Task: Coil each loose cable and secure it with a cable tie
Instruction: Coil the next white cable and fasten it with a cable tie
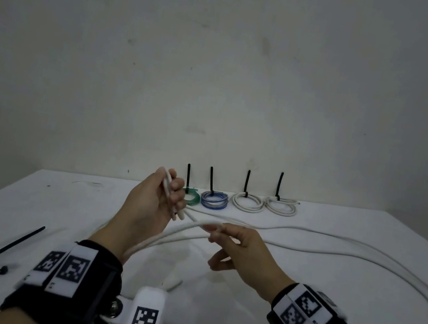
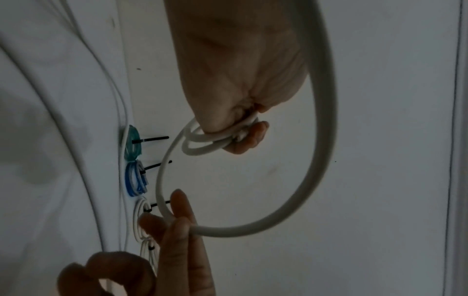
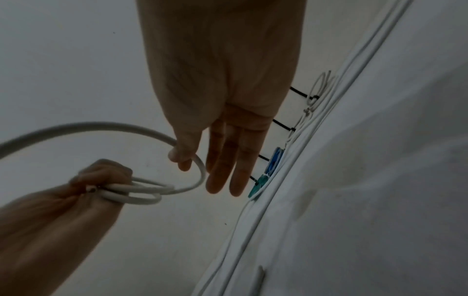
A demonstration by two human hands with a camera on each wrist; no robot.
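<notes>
White cable [image 1: 307, 239], fifth of lot, trailing over table [image 1: 356, 282]: two small loops clenched in left hand [image 1: 150, 202] to keep the coil, next length pinched by right hand [image 1: 238, 249] for feeding; black cable tie [image 1: 11, 250] lying ready at left

Lighting is dim and flat throughout, with a grey-green cast. Soft shadows lie under the cable [image 1: 333, 248] on the table [image 1: 356, 282]. Both wrist views are darker and noisy. Straight edges bow toward the frame borders.

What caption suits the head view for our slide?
Both hands coil a white cable; four tied coils wait behind, a black tie nearby.
</notes>
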